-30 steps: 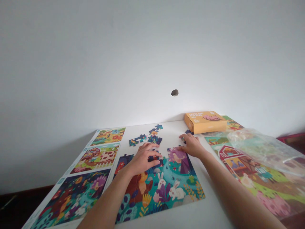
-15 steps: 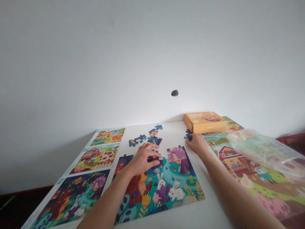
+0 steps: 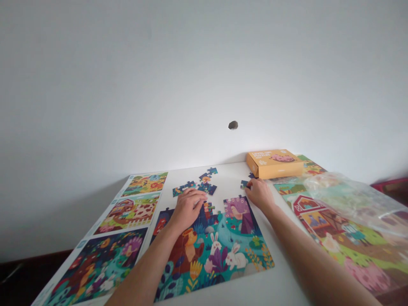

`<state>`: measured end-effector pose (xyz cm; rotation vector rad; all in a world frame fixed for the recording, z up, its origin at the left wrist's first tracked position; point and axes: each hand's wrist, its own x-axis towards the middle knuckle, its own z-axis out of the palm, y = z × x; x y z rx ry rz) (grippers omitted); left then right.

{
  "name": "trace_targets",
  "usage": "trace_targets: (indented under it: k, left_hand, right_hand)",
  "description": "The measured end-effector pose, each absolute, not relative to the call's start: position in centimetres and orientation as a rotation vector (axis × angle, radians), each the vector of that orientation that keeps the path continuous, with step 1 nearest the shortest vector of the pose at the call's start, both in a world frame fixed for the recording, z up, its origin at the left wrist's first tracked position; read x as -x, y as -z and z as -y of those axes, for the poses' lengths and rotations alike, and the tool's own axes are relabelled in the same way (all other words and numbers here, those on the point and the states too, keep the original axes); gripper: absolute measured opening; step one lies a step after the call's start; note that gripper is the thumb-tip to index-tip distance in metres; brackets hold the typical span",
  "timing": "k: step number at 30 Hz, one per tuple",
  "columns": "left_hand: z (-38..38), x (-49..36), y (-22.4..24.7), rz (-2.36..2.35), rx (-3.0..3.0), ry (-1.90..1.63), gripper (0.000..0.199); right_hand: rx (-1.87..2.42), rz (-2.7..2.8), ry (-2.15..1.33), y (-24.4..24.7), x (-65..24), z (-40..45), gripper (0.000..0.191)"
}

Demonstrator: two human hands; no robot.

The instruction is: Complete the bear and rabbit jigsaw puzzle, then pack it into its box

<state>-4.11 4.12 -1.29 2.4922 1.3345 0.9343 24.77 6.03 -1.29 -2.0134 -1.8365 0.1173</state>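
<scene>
A partly assembled jigsaw puzzle (image 3: 219,261) with rabbits and a bear lies on the white table before me. My left hand (image 3: 188,208) is over its upper left part, palm down, fingers stretched forward and thumb apart; nothing shows in its grasp. Just beyond its fingertips are several loose puzzle pieces (image 3: 206,187), dark blue and teal. To the right, the fingertips of my right hand (image 3: 260,193) pinch a small dark teal puzzle piece (image 3: 244,184), partly hidden by the fingers. Another dark piece (image 3: 251,175) shows behind that hand, beside the box.
A yellow puzzle box (image 3: 276,165) stands at the back right against the wall. Clear plastic wrapping (image 3: 353,204) covers part of a farm picture (image 3: 357,250) on the right. Along the left edge lies a sheet with printed pictures (image 3: 127,212).
My right hand has moved slightly left with the puzzle piece, away from the box. My left hand has shifted a little left, uncovering more of the puzzle's upper middle.
</scene>
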Motion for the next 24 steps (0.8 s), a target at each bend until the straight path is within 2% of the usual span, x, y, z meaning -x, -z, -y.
trace_targets:
  k: [7,14,21,24]
  left_hand:
    - [-4.3,4.3,2.2,-1.5,-2.51,-0.857,0.026]
    - [-4.2,4.1,2.6,-1.727,-2.46,-0.756,0.028]
    - [-4.3,4.2,2.6,-1.75,-2.46,-0.75,0.029]
    - [-4.3,4.0,2.5,-1.752,-2.457,-0.745,0.027]
  right_hand:
    - [1.83,1.935,-0.16,1.8,-23.5,-6.3,0.018]
    - [1.758,1.944,-0.171,2.1,-23.6,-6.6,0.028]
    - [1.747,1.882,-0.101,2.0,-23.2,-6.3,0.032]
    - [1.833,1.826,-0.061,2.1,-23.1,-6.3,0.047]
